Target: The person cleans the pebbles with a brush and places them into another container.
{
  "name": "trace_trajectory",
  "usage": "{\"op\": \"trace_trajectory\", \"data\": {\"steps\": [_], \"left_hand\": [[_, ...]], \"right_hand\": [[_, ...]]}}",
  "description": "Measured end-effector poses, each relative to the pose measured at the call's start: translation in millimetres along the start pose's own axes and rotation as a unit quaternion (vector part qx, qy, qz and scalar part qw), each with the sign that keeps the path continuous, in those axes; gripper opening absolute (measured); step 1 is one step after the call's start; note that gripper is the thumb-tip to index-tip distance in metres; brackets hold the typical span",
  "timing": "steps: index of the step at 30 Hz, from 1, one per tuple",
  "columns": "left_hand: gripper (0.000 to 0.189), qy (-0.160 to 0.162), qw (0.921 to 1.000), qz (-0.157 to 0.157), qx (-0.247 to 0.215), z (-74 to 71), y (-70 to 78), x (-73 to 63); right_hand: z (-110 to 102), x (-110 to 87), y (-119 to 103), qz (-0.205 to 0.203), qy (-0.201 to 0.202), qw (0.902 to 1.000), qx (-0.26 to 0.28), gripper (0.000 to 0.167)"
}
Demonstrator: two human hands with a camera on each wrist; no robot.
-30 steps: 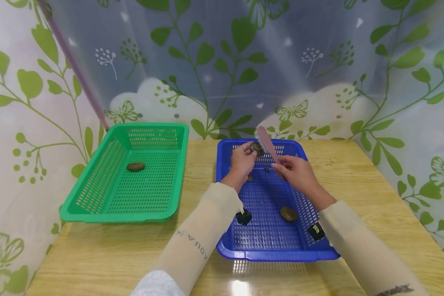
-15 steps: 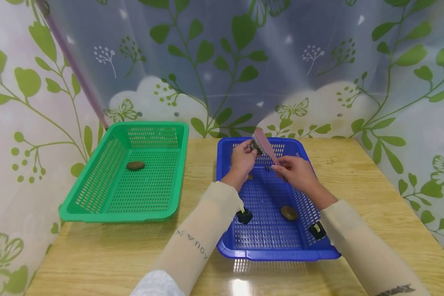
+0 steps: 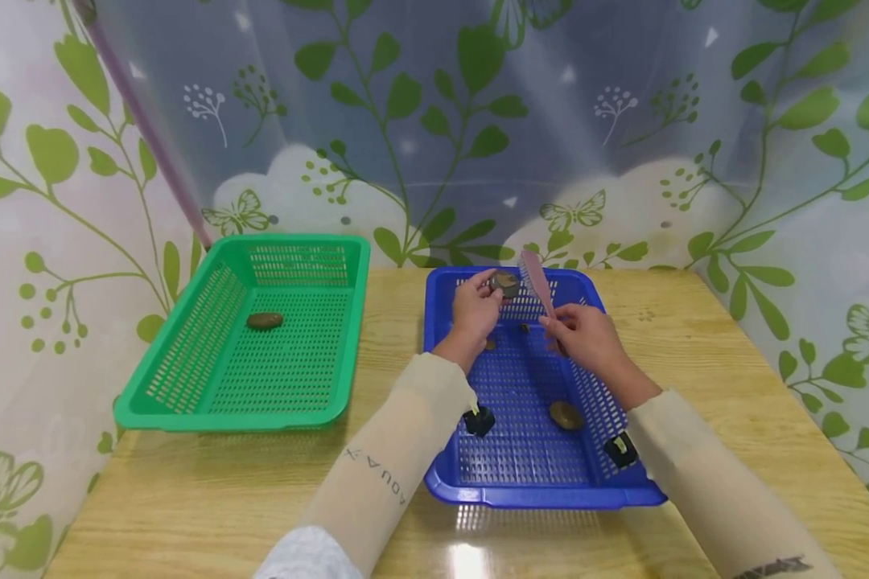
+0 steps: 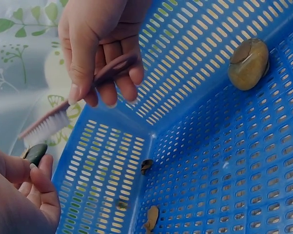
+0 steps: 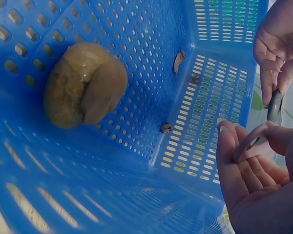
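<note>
My left hand [image 3: 475,314] pinches a dark grey-green stone [image 3: 504,283] between thumb and fingers, over the far end of the blue basket [image 3: 543,498]. A brown patch shows on the stone's face. To its right, my right hand [image 3: 586,342] grips a pink brush [image 3: 538,277] by the handle, white bristles turned toward the stone. In the head view a small gap separates bristles and stone. The left wrist view has the bristles [image 4: 46,129] just above the stone [image 4: 36,154].
Inside the blue basket lie a larger brown stone [image 5: 85,85] and small brown scraps [image 4: 152,218]. A green basket [image 3: 239,420] holding one oblong brown stone [image 3: 264,321] stands to the left. Both rest on a wooden table [image 3: 702,378] before a leaf-patterned curtain [image 3: 449,121].
Half a second ago the bristles overlapped the stone; now the brush has moved right, off it. The stone's brown patch has come into view. The left hand stays in nearly the same place.
</note>
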State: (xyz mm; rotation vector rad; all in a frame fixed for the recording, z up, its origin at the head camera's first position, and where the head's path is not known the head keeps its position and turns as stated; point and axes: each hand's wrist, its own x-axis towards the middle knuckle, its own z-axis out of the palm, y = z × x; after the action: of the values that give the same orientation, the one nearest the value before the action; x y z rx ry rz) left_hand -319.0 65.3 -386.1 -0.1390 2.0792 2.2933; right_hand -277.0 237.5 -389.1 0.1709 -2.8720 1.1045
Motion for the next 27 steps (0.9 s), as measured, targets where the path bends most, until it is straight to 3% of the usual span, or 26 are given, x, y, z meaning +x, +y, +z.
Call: {"op": "trace_trajectory", "data": {"steps": [11, 18, 27], "left_hand": [[0.038, 0.000, 0.9998, 0.005, 0.017, 1.2, -2.9, 1.1], [0.039, -0.004, 0.9995, 0.014, 0.028, 2.4, -3.2, 2.6], [0.038, -0.007, 0.9987, -0.007, 0.051, 1.1, -2.3, -0.4]], "right_hand": [[3.4, 0.8, -1.3, -0.038, 0.005, 0.9984, 0.042, 0.042], [3.8, 1.2, -0.9, -0.053, -0.011, 0.9981, 0.028, 0.042], [3.9, 2.4, 0.8, -0.062, -0.026, 0.9977, 0.004, 0.032]]}}
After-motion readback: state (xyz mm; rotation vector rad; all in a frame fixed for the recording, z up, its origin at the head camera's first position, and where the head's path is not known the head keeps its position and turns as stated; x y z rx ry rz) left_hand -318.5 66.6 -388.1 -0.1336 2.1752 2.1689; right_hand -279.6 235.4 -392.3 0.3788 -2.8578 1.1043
